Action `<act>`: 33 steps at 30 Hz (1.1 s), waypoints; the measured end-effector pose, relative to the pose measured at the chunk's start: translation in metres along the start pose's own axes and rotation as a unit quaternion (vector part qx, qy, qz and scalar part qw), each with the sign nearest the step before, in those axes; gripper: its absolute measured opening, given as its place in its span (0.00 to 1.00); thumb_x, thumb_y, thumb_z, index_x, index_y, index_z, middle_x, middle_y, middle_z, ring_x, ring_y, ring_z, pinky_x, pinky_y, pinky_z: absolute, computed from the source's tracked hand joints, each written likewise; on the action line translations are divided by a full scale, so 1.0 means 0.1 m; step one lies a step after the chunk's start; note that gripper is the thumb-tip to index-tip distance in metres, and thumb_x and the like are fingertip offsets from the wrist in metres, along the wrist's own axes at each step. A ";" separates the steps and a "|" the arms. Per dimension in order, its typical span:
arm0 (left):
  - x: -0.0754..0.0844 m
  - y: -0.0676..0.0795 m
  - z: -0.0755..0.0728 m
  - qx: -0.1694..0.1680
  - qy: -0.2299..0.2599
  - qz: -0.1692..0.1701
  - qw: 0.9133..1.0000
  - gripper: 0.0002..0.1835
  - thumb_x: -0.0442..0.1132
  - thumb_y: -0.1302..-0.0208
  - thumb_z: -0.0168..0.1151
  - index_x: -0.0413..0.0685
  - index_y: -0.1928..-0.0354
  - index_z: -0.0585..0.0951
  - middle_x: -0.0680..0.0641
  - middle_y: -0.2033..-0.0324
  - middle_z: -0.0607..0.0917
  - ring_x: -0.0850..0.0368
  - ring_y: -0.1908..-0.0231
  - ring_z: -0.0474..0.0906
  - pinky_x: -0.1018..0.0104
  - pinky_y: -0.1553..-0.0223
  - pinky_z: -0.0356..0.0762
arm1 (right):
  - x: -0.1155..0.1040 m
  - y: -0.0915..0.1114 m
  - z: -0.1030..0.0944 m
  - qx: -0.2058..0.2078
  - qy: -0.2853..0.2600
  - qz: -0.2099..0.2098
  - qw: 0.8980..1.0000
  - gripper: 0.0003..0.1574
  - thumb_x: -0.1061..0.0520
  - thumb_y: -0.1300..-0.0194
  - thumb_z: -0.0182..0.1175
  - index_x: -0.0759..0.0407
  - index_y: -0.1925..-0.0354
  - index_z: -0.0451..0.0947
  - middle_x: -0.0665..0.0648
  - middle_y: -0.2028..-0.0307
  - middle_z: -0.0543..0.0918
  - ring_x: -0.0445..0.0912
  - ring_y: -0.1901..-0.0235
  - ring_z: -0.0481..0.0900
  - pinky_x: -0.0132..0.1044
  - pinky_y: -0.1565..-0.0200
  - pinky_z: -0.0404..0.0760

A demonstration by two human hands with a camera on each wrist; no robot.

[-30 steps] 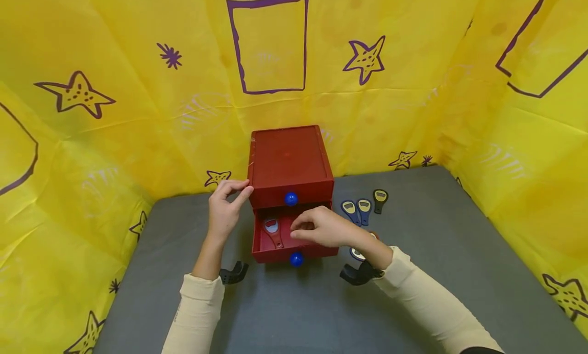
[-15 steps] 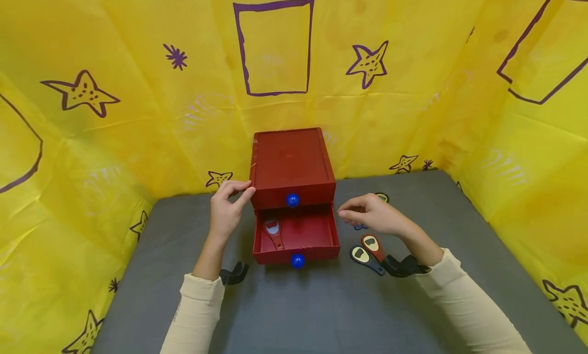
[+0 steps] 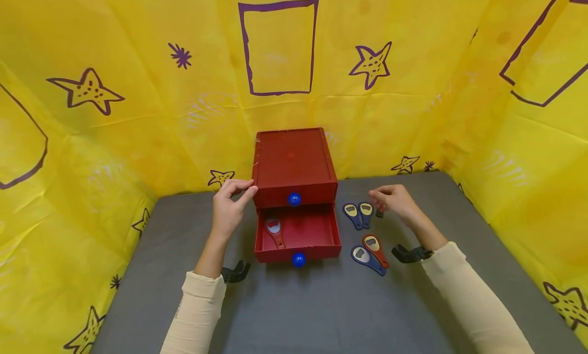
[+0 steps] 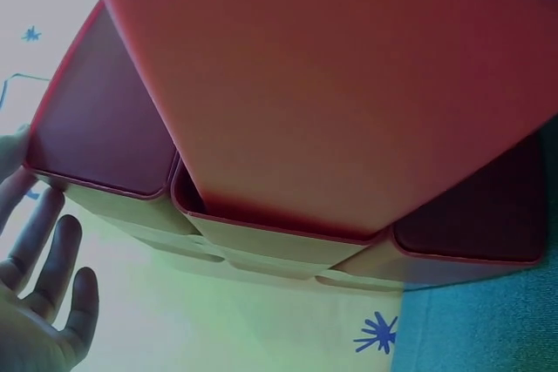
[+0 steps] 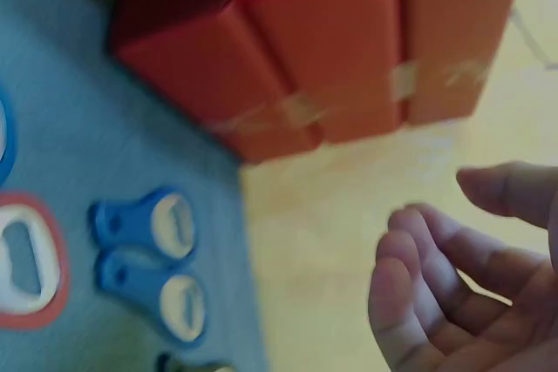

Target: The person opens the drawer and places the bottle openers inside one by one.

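Note:
My left hand [image 3: 227, 211] touches the front left corner of the red drawer box [image 3: 294, 157] with its fingertips; in the left wrist view its other fingers [image 4: 61, 272] stay loosely spread. The lower drawer [image 3: 308, 234] stands pulled out, and a red bottle opener [image 3: 277, 237] lies at its left side. To the box's right, my right hand [image 3: 397, 201] hovers with relaxed fingers and nothing in them. It covers most of a black bottle opener [image 3: 379, 214]. Beside that lie two blue bottle openers [image 3: 352, 216], [image 5: 153, 294] handles toward me.
Nearer me on the grey table [image 3: 294, 313] lie a red-brown bottle opener [image 3: 380, 254] and a dark blue one [image 3: 373, 263], side by side. Blue round knobs [image 3: 299, 260] stick out from both drawers. Yellow cloth walls [image 3: 193, 139] stand behind and at both sides.
My right hand has moved from over the open drawer to the right, above the black bottle opener. The left hand has kept its place at the box corner. The head view has shifted slightly.

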State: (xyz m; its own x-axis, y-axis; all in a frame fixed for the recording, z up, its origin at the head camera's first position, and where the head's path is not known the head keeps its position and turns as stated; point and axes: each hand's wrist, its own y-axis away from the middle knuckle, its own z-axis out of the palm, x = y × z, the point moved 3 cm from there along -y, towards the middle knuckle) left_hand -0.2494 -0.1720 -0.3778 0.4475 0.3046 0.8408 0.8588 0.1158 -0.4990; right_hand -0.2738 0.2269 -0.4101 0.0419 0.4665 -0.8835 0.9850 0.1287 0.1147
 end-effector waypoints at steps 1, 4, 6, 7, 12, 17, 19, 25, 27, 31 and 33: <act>-0.01 0.00 0.00 0.000 0.001 0.004 1.000 0.12 0.33 0.43 0.70 0.36 0.56 0.86 0.37 0.59 0.84 0.69 0.59 0.73 0.69 0.51 0.72 | 0.06 -0.03 -0.01 0.011 0.001 0.007 1.000 0.22 0.55 0.28 0.55 0.78 0.53 0.77 0.48 0.77 0.80 0.41 0.76 0.78 0.30 0.71 0.80; -0.01 0.00 0.01 0.004 0.007 0.011 1.000 0.12 0.33 0.43 0.70 0.36 0.57 0.86 0.36 0.60 0.84 0.68 0.59 0.74 0.69 0.51 0.73 | 0.24 -0.12 -0.04 0.040 0.021 0.025 0.999 0.23 0.55 0.28 0.55 0.78 0.52 0.78 0.54 0.76 0.82 0.44 0.74 0.79 0.35 0.68 0.82; -0.01 0.01 0.02 0.006 0.006 0.016 1.000 0.11 0.33 0.43 0.70 0.36 0.58 0.87 0.36 0.60 0.84 0.69 0.59 0.74 0.74 0.52 0.72 | 0.36 -0.17 -0.06 0.059 0.039 0.039 0.997 0.25 0.53 0.28 0.55 0.77 0.52 0.78 0.58 0.73 0.83 0.45 0.73 0.79 0.38 0.65 0.84; -0.01 0.01 0.02 0.008 0.005 0.017 1.000 0.11 0.33 0.43 0.70 0.36 0.58 0.87 0.36 0.60 0.84 0.69 0.59 0.74 0.75 0.52 0.71 | 0.41 -0.19 -0.06 0.068 0.048 0.046 0.996 0.25 0.52 0.29 0.55 0.77 0.52 0.78 0.59 0.72 0.83 0.44 0.73 0.80 0.39 0.64 0.84; -0.01 0.02 0.03 0.008 -0.002 0.018 1.000 0.11 0.34 0.43 0.71 0.36 0.58 0.87 0.37 0.60 0.84 0.70 0.59 0.75 0.77 0.53 0.72 | 0.61 -0.28 -0.07 0.110 0.111 0.060 0.986 0.24 0.50 0.32 0.58 0.75 0.59 0.82 0.52 0.80 0.81 0.41 0.78 0.76 0.34 0.72 0.78; -0.01 0.02 0.03 0.005 0.001 0.016 1.000 0.12 0.34 0.44 0.71 0.37 0.57 0.87 0.38 0.60 0.84 0.69 0.59 0.75 0.72 0.53 0.74 | 0.75 -0.34 -0.05 0.138 0.187 0.066 0.970 0.23 0.50 0.35 0.61 0.70 0.74 0.83 0.52 0.84 0.78 0.49 0.77 0.74 0.34 0.75 0.68; -0.01 0.01 0.03 0.005 0.002 0.014 1.000 0.12 0.34 0.44 0.71 0.37 0.57 0.87 0.38 0.60 0.84 0.69 0.58 0.75 0.71 0.52 0.74 | 0.80 -0.35 -0.05 0.140 0.210 0.076 0.965 0.25 0.49 0.37 0.61 0.68 0.80 0.79 0.55 0.83 0.77 0.53 0.74 0.74 0.37 0.74 0.68; -0.02 0.02 0.03 0.005 0.006 -0.002 1.000 0.12 0.32 0.43 0.70 0.35 0.57 0.86 0.38 0.59 0.83 0.70 0.59 0.75 0.75 0.53 0.74 | 0.91 -0.39 -0.01 0.110 0.269 0.118 0.949 0.30 0.44 0.38 0.62 0.74 0.71 0.76 0.74 0.66 0.80 0.65 0.63 0.78 0.51 0.65 0.75; -0.02 0.01 0.03 0.004 0.006 -0.009 1.000 0.12 0.31 0.43 0.70 0.35 0.57 0.86 0.37 0.59 0.83 0.71 0.59 0.74 0.76 0.53 0.74 | 0.92 -0.41 0.01 0.105 0.283 0.119 0.946 0.33 0.43 0.38 0.63 0.77 0.65 0.76 0.78 0.60 0.80 0.68 0.59 0.78 0.54 0.61 0.76; 0.07 0.02 0.03 0.001 0.001 -0.013 1.000 0.13 0.30 0.43 0.69 0.31 0.56 0.85 0.33 0.57 0.83 0.72 0.59 0.73 0.76 0.52 0.74 | 0.90 -0.43 0.03 0.109 0.297 0.107 0.943 0.33 0.45 0.40 0.65 0.79 0.62 0.77 0.79 0.58 0.80 0.70 0.57 0.79 0.58 0.58 0.76; 0.16 0.03 0.02 -0.002 -0.001 -0.011 1.000 0.13 0.29 0.42 0.68 0.29 0.56 0.84 0.32 0.57 0.83 0.72 0.59 0.74 0.75 0.52 0.74 | 0.89 -0.43 0.04 0.112 0.298 0.103 0.942 0.32 0.47 0.41 0.65 0.80 0.61 0.77 0.79 0.58 0.80 0.71 0.58 0.79 0.58 0.58 0.76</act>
State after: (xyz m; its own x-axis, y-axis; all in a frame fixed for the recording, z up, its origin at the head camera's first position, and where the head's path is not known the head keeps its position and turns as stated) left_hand -0.2401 -0.1645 -0.3659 0.4271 0.3047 0.8513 0.8696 0.1194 -0.4790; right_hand -0.3119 0.2590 -0.4956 0.2003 0.8788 -0.4331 0.9797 -0.1751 0.0979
